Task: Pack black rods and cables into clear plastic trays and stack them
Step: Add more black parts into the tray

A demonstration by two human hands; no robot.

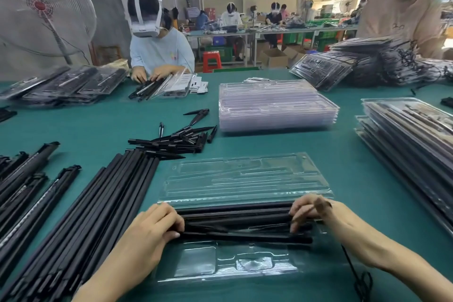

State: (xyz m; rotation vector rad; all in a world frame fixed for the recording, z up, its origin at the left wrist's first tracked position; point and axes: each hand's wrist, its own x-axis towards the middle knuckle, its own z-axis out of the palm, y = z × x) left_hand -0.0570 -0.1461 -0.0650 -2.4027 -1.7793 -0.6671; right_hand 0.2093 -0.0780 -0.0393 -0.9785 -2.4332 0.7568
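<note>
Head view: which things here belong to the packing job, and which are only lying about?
Job:
- left hand and right hand, holding black rods
- open clear tray
- loose rods
- empty tray stack
- packed tray stack

Lying about:
- standing fan
- red stool
- cardboard box

Both forearms were bare from the bottom edge of the view up to the wrists, with no sleeve, cuff or glove showing behind the fingers. The left hand point(157, 225) wore no ring, watch or band that could be made out. The right hand point(316, 213) was likewise bare, its fingers point(297, 216) uncovered; motion blur smeared the part nearest the thumb, so small details there could not be told. The nails on the left hand looked short and unpainted.
</note>
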